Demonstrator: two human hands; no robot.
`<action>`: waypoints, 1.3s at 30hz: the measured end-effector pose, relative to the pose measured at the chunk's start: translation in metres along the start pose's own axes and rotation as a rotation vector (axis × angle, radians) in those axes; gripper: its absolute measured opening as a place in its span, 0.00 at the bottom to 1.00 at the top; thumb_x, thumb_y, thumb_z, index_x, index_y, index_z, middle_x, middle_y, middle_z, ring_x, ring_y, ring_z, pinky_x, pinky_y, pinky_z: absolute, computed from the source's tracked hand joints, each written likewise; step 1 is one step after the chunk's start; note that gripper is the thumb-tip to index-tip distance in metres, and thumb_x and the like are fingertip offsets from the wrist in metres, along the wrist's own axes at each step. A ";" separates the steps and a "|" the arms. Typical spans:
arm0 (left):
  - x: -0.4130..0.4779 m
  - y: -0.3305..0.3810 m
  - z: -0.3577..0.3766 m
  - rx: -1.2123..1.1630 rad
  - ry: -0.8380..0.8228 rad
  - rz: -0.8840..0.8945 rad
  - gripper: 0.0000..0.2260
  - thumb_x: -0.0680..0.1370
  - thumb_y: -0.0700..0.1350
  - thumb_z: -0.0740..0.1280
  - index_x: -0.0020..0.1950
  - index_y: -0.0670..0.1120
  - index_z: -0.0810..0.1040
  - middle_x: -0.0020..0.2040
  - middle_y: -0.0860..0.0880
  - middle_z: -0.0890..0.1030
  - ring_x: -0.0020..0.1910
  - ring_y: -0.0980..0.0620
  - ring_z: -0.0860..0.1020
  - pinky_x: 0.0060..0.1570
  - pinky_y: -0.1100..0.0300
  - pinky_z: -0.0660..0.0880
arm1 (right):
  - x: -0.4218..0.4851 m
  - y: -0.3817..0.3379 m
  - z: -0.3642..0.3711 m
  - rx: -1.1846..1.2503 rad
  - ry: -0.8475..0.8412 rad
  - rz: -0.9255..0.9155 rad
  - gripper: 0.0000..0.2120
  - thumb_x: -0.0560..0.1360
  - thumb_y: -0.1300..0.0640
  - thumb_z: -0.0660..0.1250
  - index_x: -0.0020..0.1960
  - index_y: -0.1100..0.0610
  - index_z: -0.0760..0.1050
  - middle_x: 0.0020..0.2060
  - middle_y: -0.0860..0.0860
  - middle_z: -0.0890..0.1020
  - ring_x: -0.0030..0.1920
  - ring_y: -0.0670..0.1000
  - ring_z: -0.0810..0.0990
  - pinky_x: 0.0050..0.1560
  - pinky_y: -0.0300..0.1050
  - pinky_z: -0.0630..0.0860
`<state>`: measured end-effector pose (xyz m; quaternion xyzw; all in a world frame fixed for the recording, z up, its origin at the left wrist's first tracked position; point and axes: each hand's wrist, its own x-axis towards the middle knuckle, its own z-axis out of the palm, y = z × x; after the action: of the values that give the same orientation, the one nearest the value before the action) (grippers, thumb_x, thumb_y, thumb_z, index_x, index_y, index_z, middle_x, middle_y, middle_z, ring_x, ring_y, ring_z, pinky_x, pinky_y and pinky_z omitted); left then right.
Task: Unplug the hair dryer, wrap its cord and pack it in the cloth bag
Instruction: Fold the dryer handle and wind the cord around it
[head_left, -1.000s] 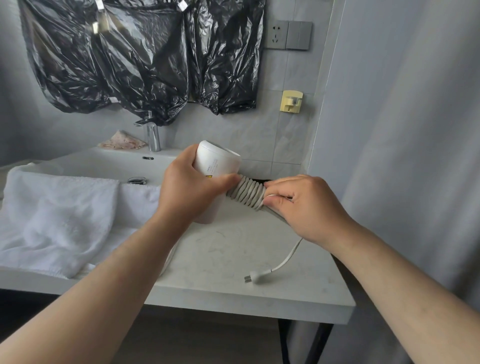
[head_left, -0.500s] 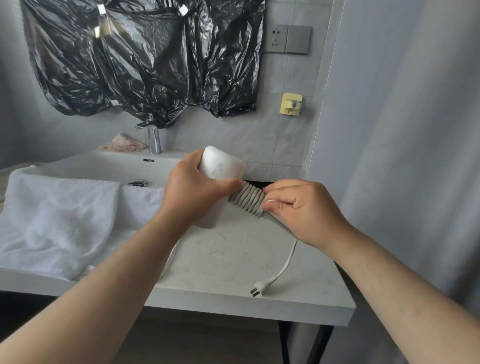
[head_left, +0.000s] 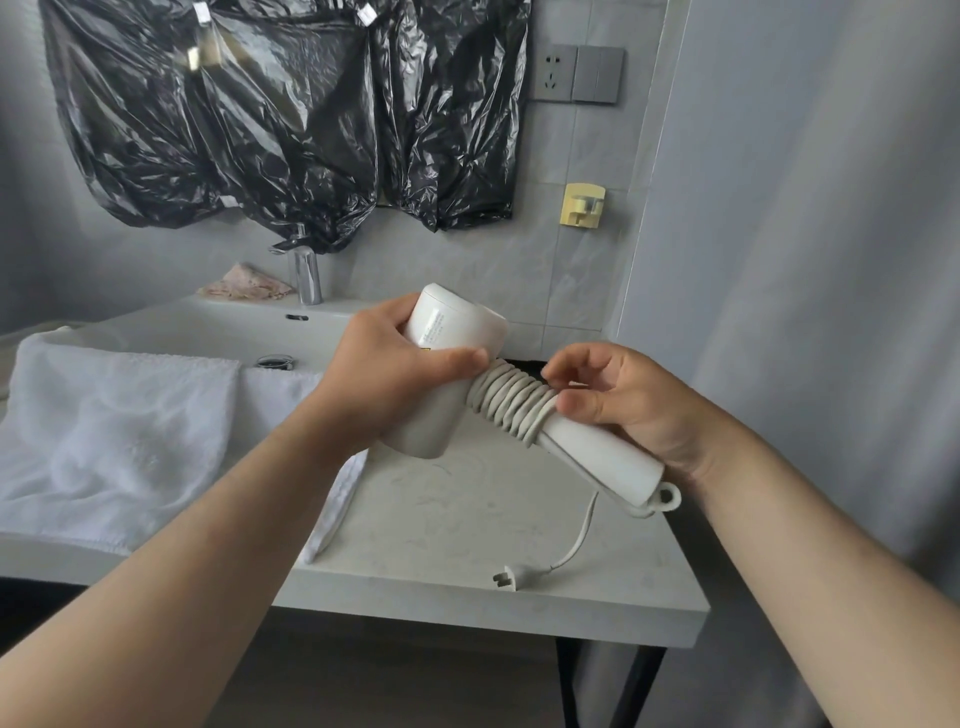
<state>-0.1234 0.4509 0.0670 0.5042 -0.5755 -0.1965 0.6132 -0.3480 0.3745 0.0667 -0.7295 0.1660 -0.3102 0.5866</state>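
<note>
In the head view, the cord-wrapping step is in hand. The left hand (head_left: 384, 374) has its fingers (head_left: 457, 358) curled tight round the fat body of the hair dryer (head_left: 452, 332), held above the surface (head_left: 467, 519). The right hand (head_left: 639, 405) pinches the cord (head_left: 511, 405) at the last loop on the handle. A short loose end hangs below the right fingers, and the plug (head_left: 506, 579) lies close to the front edge. Next, I think, come a few more loops. No cloth bag shows. The towel (head_left: 119, 431) lies left of the left fingers, with bare surface under both hands.
</note>
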 end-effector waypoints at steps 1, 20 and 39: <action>0.000 0.001 0.001 -0.022 -0.008 -0.004 0.20 0.61 0.51 0.80 0.47 0.44 0.82 0.38 0.48 0.82 0.36 0.52 0.79 0.35 0.55 0.78 | 0.000 0.000 0.000 0.074 -0.029 0.009 0.16 0.54 0.52 0.84 0.39 0.51 0.84 0.38 0.47 0.84 0.39 0.46 0.83 0.41 0.39 0.80; -0.001 -0.007 0.016 -0.243 0.095 -0.212 0.14 0.65 0.50 0.78 0.46 0.45 0.83 0.39 0.46 0.84 0.36 0.48 0.82 0.34 0.52 0.81 | 0.020 0.038 0.032 0.849 0.291 -0.075 0.07 0.59 0.59 0.72 0.35 0.51 0.76 0.29 0.47 0.77 0.22 0.44 0.67 0.21 0.33 0.56; 0.008 -0.011 0.013 -0.001 0.571 -0.148 0.18 0.63 0.54 0.79 0.46 0.48 0.79 0.38 0.52 0.82 0.35 0.53 0.80 0.41 0.47 0.83 | 0.004 0.042 0.069 -0.594 0.527 0.031 0.17 0.80 0.54 0.61 0.35 0.60 0.77 0.19 0.44 0.72 0.22 0.44 0.65 0.27 0.40 0.61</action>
<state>-0.1294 0.4340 0.0595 0.5794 -0.3414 -0.0910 0.7345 -0.2955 0.4132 0.0187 -0.7602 0.4044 -0.4162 0.2921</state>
